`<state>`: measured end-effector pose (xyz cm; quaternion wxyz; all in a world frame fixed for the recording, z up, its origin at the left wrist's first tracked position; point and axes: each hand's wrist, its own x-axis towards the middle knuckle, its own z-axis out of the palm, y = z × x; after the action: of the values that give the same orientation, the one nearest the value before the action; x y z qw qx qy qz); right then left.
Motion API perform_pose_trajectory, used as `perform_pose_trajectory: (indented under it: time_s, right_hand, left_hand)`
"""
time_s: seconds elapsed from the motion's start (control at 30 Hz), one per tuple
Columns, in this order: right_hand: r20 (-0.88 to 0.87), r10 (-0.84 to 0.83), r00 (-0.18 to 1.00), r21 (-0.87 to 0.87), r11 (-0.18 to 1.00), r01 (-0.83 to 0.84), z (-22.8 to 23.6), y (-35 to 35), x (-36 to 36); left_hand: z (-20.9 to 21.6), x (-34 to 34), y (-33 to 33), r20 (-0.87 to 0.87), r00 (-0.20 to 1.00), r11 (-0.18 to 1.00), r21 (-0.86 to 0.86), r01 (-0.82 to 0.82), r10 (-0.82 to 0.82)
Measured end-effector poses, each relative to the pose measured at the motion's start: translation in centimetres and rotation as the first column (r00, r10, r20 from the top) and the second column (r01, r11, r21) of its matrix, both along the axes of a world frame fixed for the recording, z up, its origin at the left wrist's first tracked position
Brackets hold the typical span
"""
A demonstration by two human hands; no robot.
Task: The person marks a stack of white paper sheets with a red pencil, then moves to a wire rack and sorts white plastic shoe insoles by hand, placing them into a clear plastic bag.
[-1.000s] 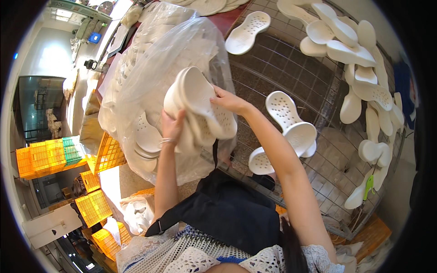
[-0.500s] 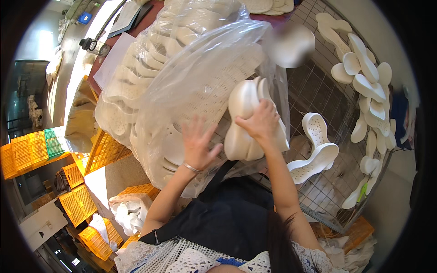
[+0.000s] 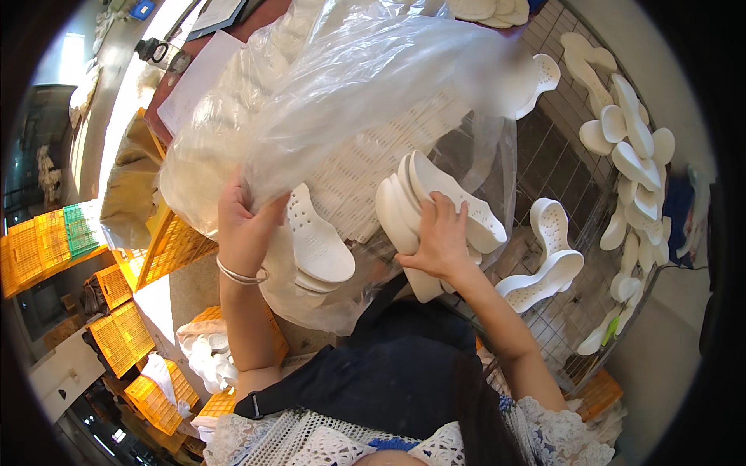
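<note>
Insoles, white ones, sit near both hands, so left to right we go. Left hand has its fingers closed narrow on the clear plastic bag, pinching a fold of film. Just right of those fingers, a small bagged pile shows where the film gapes. Next is the right hand, fingers spread wide over a held stack, thumb down one side and fingertips on the top insole. Can't tell what's taking the weight underneath. Right of those fingers, a few loose insoles lie on the wire rack, with a messy heap past them.

What could go wrong, imo: that stack leans and one hand spans it, so a loose grip might let the layers fan out and slide. Tugging the thin film too hard could tear it too.

Direction-wise, the held stack's long axis runs on a slant: smooth cupped end beyond the right fingertips, up and left, holed end off to their right and a bit nearer the body.
</note>
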<state>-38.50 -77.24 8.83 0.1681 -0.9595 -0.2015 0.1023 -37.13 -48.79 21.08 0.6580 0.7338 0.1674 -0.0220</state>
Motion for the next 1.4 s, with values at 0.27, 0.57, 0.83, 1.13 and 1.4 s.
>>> perform_pose_trajectory:
  time_s: [0.27, 0.57, 0.83, 1.13, 1.4]
  right_hand:
    - [0.018, -0.099, 0.995, 0.215, 0.972, 0.093, 0.9, -0.4, 1.5]
    - [-0.078, 0.156, 0.985, -0.023, 0.987, -0.159, 2.9, 20.2, 10.0]
    - [0.207, -0.671, 0.712, 0.497, 0.699, 0.514, -4.0, -7.4, 12.1]
    - [-0.183, -0.848, 0.498, 0.817, 0.150, 0.556, -13.6, -21.2, 27.3]
    - [0.242, -0.791, 0.563, 0.474, 0.602, 0.643, -3.4, -35.5, -3.0]
  left_hand:
    - [4.4, 1.3, -2.8, -0.001, 0.988, 0.979, -0.132, 0.155, -0.156]
    - [3.5, 7.5, -9.3, -0.087, 0.976, 0.966, -0.185, 0.181, -0.199]
    - [-1.9, 8.9, -8.0, 0.466, 0.815, 0.212, 0.884, -0.416, -0.345]
    - [-8.6, 4.4, -26.6, 0.062, 0.481, 0.482, 0.233, 0.845, -0.874]
    - [-10.2, 1.9, -32.4, -0.325, 0.580, 0.242, -0.946, -0.217, -0.747]
